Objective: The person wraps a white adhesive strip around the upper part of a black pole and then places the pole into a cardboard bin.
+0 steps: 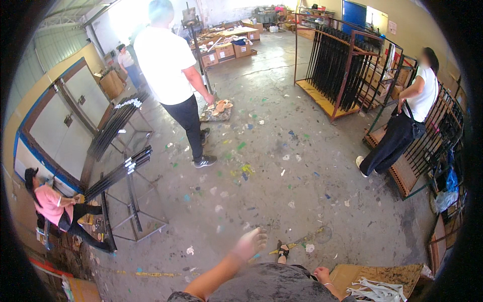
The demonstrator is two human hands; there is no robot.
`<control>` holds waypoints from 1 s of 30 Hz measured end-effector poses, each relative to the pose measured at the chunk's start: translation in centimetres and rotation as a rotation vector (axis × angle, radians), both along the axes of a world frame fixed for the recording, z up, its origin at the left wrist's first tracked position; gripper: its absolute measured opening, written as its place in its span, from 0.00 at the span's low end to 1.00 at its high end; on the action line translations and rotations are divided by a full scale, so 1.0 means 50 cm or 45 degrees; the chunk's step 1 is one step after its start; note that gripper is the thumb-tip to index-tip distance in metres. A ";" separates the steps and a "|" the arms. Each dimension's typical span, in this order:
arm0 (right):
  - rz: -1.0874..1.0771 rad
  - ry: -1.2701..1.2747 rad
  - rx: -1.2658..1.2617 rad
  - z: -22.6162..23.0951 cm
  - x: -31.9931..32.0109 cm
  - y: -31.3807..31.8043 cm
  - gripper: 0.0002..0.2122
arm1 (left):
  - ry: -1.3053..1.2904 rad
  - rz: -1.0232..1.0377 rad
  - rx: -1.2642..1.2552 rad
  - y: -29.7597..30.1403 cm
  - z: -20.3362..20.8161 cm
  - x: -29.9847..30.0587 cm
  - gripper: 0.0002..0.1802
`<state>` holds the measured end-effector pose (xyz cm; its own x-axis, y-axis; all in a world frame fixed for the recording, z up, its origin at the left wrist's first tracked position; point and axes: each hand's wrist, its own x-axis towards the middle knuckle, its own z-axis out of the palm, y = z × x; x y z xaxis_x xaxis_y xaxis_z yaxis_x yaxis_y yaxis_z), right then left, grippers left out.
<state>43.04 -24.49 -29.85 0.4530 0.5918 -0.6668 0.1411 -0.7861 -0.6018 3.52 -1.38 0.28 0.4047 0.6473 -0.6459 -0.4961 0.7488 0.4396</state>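
My left hand (pixel 253 243) is held out in front of my body above the concrete floor. It looks pale, perhaps gloved, and slightly blurred, with its fingers curled in and nothing seen in them. Low at my right side is my right hand (pixel 322 274), with a thin band at the wrist. Its fingers are bent and no held thing shows. Beside that hand lies a cardboard sheet (pixel 402 272) with a bundle of white strips (pixel 378 290) on it.
A person in a white shirt (pixel 163 65) stands ahead left; another (pixel 425 90) stands by a rack at right. A person in pink (pixel 50 201) is beside black tubes (pixel 121 171) on metal stands. A tall rack (pixel 332 70) holds black rods. Scraps dot the floor (pixel 261 191).
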 end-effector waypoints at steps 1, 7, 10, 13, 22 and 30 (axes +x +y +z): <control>-0.019 0.023 0.003 0.011 -0.003 0.005 0.03 | -0.018 0.005 0.001 -0.001 -0.003 -0.001 0.20; -0.095 0.056 -0.017 0.040 -0.002 0.039 0.03 | -0.034 0.038 0.046 -0.004 -0.013 -0.010 0.22; -0.035 0.012 -0.032 0.031 0.010 0.053 0.03 | -0.114 0.086 0.036 0.001 -0.001 -0.010 0.18; 0.033 -0.022 -0.035 0.027 0.023 0.065 0.05 | 0.071 0.144 0.057 0.020 0.031 -0.012 0.17; -0.001 0.103 -0.054 0.083 0.024 0.101 0.04 | 1.097 0.026 1.040 0.212 0.150 -0.046 0.26; 0.034 0.108 -0.034 0.099 0.044 0.106 0.05 | 2.233 0.479 2.139 0.386 0.456 -0.087 0.39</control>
<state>45.26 -19.17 -24.92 0.3788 0.5842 -0.7178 0.1117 -0.7988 -0.5912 -0.83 17.90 23.08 0.1089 0.6270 0.7714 0.8287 -0.4858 0.2779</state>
